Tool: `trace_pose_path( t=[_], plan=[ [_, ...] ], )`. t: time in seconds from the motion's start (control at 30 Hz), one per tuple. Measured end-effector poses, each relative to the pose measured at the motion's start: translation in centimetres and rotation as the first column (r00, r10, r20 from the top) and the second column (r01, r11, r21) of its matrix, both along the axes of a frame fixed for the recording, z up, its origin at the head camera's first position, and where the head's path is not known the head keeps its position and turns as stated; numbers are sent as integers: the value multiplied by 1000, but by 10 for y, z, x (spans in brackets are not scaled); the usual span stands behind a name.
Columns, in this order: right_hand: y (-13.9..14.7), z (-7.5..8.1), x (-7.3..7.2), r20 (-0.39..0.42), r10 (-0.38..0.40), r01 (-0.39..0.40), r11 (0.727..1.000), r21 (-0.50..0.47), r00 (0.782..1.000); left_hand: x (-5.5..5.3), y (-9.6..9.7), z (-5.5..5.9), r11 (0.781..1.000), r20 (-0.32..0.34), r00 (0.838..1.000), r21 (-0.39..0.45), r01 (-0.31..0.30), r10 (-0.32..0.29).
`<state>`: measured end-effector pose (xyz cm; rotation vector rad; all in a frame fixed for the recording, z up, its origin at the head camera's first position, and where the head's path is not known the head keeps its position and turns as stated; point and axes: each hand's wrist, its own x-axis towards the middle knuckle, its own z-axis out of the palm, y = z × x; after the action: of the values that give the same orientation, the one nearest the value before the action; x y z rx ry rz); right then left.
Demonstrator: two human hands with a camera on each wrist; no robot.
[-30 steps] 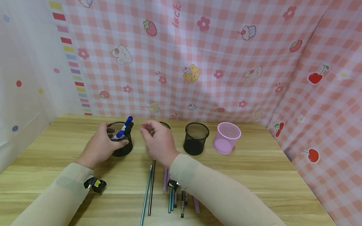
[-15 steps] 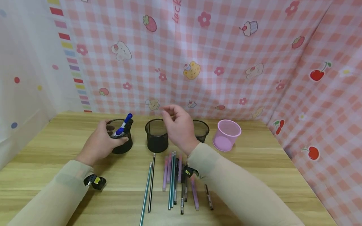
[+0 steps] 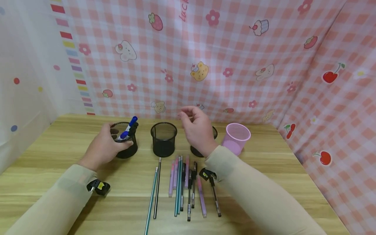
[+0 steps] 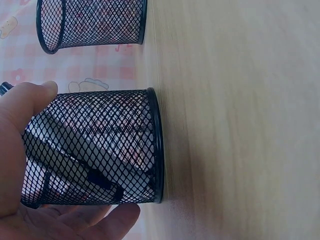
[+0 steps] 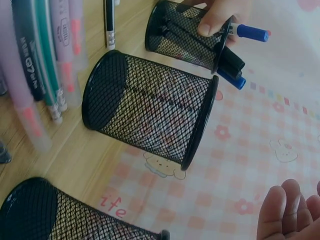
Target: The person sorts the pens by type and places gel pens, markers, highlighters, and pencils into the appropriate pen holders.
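My left hand grips a black mesh pen cup at the left, thumb on the near side and fingers round the far side. Leaning inside that cup are markers with blue caps and black caps. My right hand hovers with loosely bent fingers and nothing visible in it. It is above and in front of another black mesh cup, partly hiding it in the head view. Between the hands stands a middle black mesh cup, with nothing seen inside.
A pink cup stands at the right end of the row. In front lie purple highlighters, black gel pens, teal pencils and a black pencil. A checked cloth hangs behind the wooden table.
My right hand has moved right, from beside the marker cup past the middle cup, uncovering that cup and the pens below. My left hand keeps its grip on the marker cup.
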<state>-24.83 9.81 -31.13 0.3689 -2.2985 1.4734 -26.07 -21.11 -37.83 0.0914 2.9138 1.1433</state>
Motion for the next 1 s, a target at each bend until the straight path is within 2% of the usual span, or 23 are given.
trace_pose_path(
  t=[0.2,0.47,0.73,0.87,1.0],
  plan=[
    [7,-2,-3,-20,-28,28,999,27,999,0,0,0,1000,-3,1000,0,-1,1],
    [15,-4,-4,-27,-25,26,999,36,999,0,0,-1,1000,-8,1000,-4,0,0],
    [22,-7,-4,0,-19,19,999,38,1000,0,-1,0,1000,10,1000,5,7,-7],
    [27,-10,-3,18,-42,41,998,52,999,2,0,1,1000,12,1000,-5,5,-5],
    [35,-13,-1,41,-36,33,998,62,999,3,0,1,1000,-15,1000,-24,-12,12]
  ],
)
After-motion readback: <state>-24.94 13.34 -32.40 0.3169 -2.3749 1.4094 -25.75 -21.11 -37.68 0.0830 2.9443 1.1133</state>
